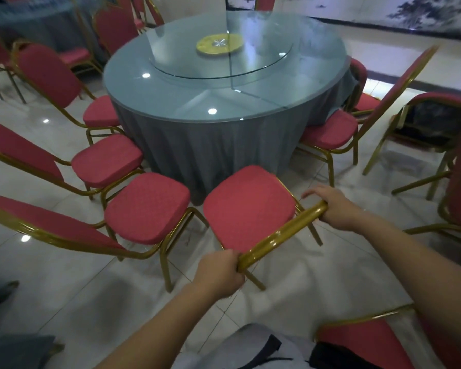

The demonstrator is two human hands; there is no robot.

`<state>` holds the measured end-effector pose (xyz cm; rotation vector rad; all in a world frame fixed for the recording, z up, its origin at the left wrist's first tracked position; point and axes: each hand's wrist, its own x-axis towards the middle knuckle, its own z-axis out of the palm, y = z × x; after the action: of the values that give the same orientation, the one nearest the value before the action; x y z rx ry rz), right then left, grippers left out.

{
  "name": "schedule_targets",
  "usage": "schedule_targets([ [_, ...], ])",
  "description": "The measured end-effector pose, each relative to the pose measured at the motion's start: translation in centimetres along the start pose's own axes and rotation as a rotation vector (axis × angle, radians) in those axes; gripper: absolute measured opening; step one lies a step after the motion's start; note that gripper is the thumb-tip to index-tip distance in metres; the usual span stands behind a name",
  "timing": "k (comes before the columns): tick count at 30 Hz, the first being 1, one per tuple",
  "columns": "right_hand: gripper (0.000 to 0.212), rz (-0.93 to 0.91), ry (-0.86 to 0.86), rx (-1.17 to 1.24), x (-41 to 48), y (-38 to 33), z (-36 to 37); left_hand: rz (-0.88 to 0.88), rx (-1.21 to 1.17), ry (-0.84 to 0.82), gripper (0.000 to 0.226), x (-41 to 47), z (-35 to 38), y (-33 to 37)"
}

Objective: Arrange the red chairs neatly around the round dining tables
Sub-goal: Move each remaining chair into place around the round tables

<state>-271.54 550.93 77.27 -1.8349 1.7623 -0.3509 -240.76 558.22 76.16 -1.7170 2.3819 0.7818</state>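
Gripping the gold metal top rail (281, 233) of the nearest red padded chair (248, 206), both bare hands are closed around the tube: the left hand (220, 272) clamps its near-left end, and the right hand (333, 210) wraps its far-right end with the fingertips (310, 192) spread loosely toward the seat. This chair stands at the near edge of the round dining table (197, 86), its seat front close to the grey pleated tablecloth (210, 153).

Counting chairs drawn up to this table: three more red chairs with gold frames line its left side, the closest (144, 206) just beside the held one, then a second (107, 159) and a third (101, 110) farther along; one (330, 129) sits at the right. Other red chairs stand loose at the right edge, far left and near right, partly cut off. One glass turntable (221, 57) with one yellow round centre mat (219, 43) lies on the tabletop. A second covered table (32, 20) shows far left. No legible writing appears anywhere.
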Motion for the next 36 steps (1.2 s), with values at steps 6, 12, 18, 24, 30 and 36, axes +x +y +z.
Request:
schedule_targets([
  [6, 0.068, 0.370, 0.084, -0.013, 3.6, -0.2, 0.6, -0.037, -0.037, 0.216, 0.005, 5.4, -3.2, 1.1],
  [12, 0.090, 0.355, 0.154, -0.004, -1.4, 1.1, 1.9, -0.039, -0.100, 0.224, 0.055, 6.8, -2.9, 1.9],
  [18, 0.065, 0.402, 0.186, 0.332, -7.7, 4.4, 4.0, 0.162, -0.113, 0.286, 0.057, 6.2, -2.2, 6.7],
  [24, 0.046, 0.546, 0.193, 0.517, -12.8, 9.7, 5.3, 0.357, -0.086, -0.118, 0.049, 7.1, 0.9, 12.0],
  [30, 0.036, 0.661, 0.353, 0.597, -15.6, 13.3, 3.7, 0.383, -0.066, -0.363, 0.055, 10.4, 2.6, 15.5],
  [36, 0.034, 0.710, 0.447, 0.670, -15.1, 15.6, 1.1, 0.521, -0.096, -0.398, 0.054, 15.9, 2.5, 20.9],
])
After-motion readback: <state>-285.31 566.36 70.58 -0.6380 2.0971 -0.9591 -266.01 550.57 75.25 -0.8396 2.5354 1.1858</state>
